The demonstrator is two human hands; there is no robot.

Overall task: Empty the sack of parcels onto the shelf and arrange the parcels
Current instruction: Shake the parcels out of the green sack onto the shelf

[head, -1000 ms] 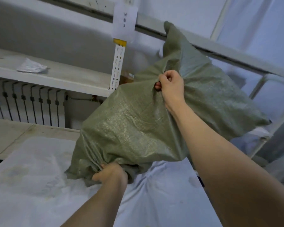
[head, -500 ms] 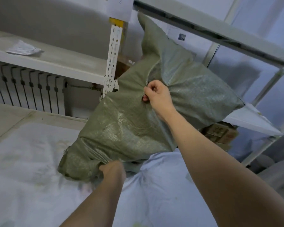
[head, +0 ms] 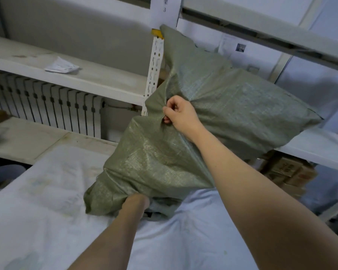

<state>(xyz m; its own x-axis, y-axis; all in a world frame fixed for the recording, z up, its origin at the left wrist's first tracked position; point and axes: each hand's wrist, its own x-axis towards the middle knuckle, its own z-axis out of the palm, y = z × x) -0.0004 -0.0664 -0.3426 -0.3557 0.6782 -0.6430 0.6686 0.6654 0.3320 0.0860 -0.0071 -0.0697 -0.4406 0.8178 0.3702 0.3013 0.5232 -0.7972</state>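
Sack (head: 222,106), green woven, held up mid-frame w/ far end over shelf (head: 312,147) at right. Right grip (head: 180,114) pinches fabric at centre; left grip (head: 138,201) clutches lower end.

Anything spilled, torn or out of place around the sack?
No spill or tear shows. The green woven sack is tilted toward the right shelf, gripped by the right hand and left hand. One crumpled white packet lies loose on the left shelf.

White ribbed radiator (head: 57,106) against a grey wall (head: 82,30)
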